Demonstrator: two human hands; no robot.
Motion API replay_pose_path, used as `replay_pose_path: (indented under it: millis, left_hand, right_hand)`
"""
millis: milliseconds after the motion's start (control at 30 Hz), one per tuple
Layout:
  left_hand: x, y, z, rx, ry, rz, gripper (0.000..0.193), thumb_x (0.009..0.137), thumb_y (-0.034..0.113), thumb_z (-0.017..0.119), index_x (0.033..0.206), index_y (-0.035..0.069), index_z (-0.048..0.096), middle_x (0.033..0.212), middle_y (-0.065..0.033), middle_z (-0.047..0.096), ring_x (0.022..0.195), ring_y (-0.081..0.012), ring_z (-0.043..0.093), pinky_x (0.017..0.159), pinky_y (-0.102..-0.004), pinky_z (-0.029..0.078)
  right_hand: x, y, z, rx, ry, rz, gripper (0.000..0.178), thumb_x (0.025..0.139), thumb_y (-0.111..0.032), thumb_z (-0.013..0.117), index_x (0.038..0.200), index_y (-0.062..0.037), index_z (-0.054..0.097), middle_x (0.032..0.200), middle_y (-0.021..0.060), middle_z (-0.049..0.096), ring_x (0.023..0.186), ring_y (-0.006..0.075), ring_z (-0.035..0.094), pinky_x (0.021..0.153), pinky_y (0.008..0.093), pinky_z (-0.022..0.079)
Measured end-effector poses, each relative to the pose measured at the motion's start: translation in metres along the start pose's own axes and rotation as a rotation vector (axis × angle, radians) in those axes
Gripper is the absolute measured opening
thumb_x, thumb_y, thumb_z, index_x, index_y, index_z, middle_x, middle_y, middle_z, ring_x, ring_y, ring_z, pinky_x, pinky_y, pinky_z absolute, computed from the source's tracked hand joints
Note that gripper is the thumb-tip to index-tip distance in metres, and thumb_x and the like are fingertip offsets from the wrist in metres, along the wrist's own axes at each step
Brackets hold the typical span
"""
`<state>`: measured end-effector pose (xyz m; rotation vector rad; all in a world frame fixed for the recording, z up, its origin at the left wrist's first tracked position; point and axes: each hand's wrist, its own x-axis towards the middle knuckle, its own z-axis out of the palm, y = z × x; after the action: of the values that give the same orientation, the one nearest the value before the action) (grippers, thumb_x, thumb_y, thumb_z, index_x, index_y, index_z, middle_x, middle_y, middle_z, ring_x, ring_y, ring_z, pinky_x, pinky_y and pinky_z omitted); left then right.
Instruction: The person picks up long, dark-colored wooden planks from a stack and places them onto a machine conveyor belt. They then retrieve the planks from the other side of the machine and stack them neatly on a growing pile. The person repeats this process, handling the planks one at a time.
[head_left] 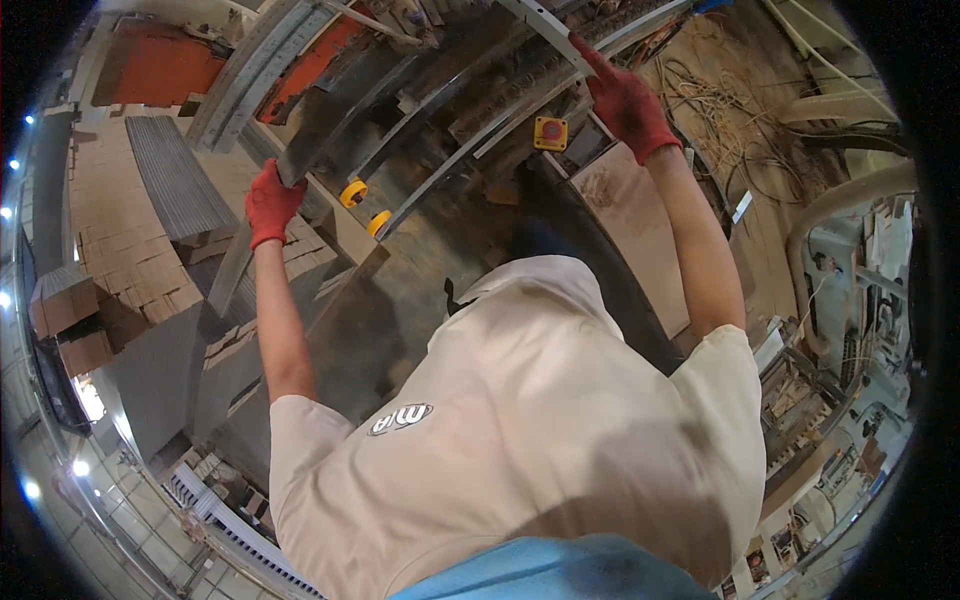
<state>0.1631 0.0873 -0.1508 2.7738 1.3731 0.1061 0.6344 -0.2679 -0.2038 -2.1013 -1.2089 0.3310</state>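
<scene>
My left hand (272, 205), in a red glove, is closed around the near end of a long dark grey strip (335, 122) at the upper left. The strip runs away from me toward the machine rails. Up at the top right, my right hand (628, 108), also red-gloved, has its index finger stretched along a pale metal bar (549, 28). Its other fingers show only in part, and I see nothing held in it. Between my hands, metal rails (440, 185) slope toward me, with yellow rollers (353, 193) at their near ends.
A yellow switch box (550, 133) with a red button sits by the rails. Stacks of brown cardboard pieces (135, 225) and a grey ribbed stack (178, 178) stand at left. A dusty brown panel (632, 225) lies below my right arm. Tangled cords (735, 130) cover the floor at right.
</scene>
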Motion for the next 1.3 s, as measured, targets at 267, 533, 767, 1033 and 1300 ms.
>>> replay_pose_path:
  millis: [267,533,767,1033,1300]
  left_hand:
    - [-0.003,0.002,0.003,0.032,0.076,0.020,0.043,0.079,0.036,0.082,0.103,0.007,0.062,0.097,-0.0202,0.074,0.094,-0.0418,0.070,0.077,-0.0517,0.055]
    - [0.001,0.001,0.003,0.019,0.048,0.028,0.043,0.078,0.035,0.083,0.101,0.006,0.061,0.097,-0.0214,0.073,0.094,-0.0424,0.070,0.077,-0.0519,0.055]
    - [-0.002,0.000,0.005,0.043,0.041,0.001,0.043,0.078,0.033,0.083,0.104,0.007,0.062,0.096,-0.0210,0.073,0.093,-0.0420,0.070,0.077,-0.0509,0.056]
    - [0.004,0.009,0.002,-0.003,0.080,0.073,0.041,0.079,0.032,0.082,0.104,0.006,0.062,0.099,-0.0211,0.072,0.094,-0.0429,0.069,0.077,-0.0505,0.055]
    - [-0.003,0.007,0.001,0.005,0.094,0.063,0.042,0.079,0.031,0.082,0.105,0.005,0.061,0.103,-0.0220,0.071,0.097,-0.0442,0.067,0.080,-0.0513,0.054]
  right_hand:
    - [0.000,-0.033,-0.022,0.030,-0.157,0.131,0.068,0.104,-0.016,0.053,0.162,-0.0406,0.030,0.091,0.0230,0.067,0.073,0.0384,0.062,0.072,0.0465,0.052]
    - [0.006,0.025,0.022,1.236,-0.053,0.332,0.046,0.104,-0.023,0.056,0.148,-0.0101,0.055,0.091,-0.0005,0.049,0.068,0.0117,0.043,0.062,0.0262,0.034]
    - [0.000,0.015,0.002,1.372,-0.283,0.356,0.062,0.104,-0.019,0.052,0.163,-0.0142,0.035,0.162,0.0017,0.044,0.098,0.0107,0.051,0.090,0.0240,0.043]
    - [0.004,0.066,0.029,1.212,-0.233,0.325,0.056,0.108,-0.019,0.046,0.161,-0.0120,0.029,0.129,0.0033,0.062,0.079,0.0138,0.053,0.076,0.0279,0.044]
    - [0.001,0.001,0.013,1.664,-0.089,0.369,0.037,0.101,-0.019,0.053,0.135,-0.0052,0.058,0.081,0.0004,0.052,0.055,0.0123,0.042,0.051,0.0251,0.037]
